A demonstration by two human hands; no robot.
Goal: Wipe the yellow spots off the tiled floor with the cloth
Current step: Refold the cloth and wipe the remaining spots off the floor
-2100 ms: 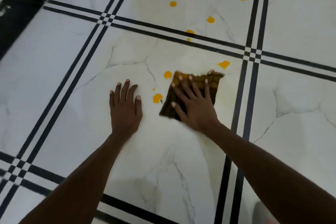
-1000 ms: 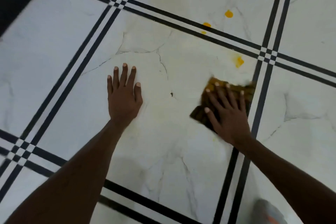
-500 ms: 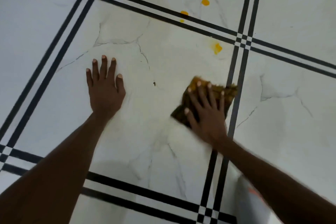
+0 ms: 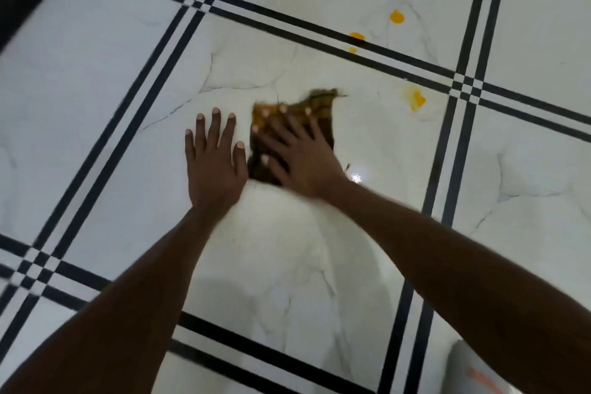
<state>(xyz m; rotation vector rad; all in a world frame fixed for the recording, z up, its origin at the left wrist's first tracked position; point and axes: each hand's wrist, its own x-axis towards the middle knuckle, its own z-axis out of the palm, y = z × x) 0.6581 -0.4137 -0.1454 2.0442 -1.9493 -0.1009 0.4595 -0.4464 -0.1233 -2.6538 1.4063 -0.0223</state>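
Overhead, looking down at a white marble-look tiled floor (image 4: 105, 80) crossed by double black lines. Near centre, a dark brown and mustard cloth (image 4: 321, 112), crumpled and roughly square, with a frayed far right corner and yellow staining at its far left corner, lying flat on the centre tile. Right hand (image 4: 295, 153) pressed palm-down on top of the cloth, fingers spread and flat, not curled around it; slightly blurred. Left hand (image 4: 212, 158) flat on the bare tile just left of the cloth, fingers straight and close together, thumb almost touching the cloth's left edge. To the right of the cloth, on the same tile, a smeared yellow spot (image 4: 415, 100) with a pale haze around it. Farther off, round yellow spots: two small ones (image 4: 355, 37) on the black lines, three more (image 4: 397, 16) on the far tile. Both bare forearms reaching in from the near edge.
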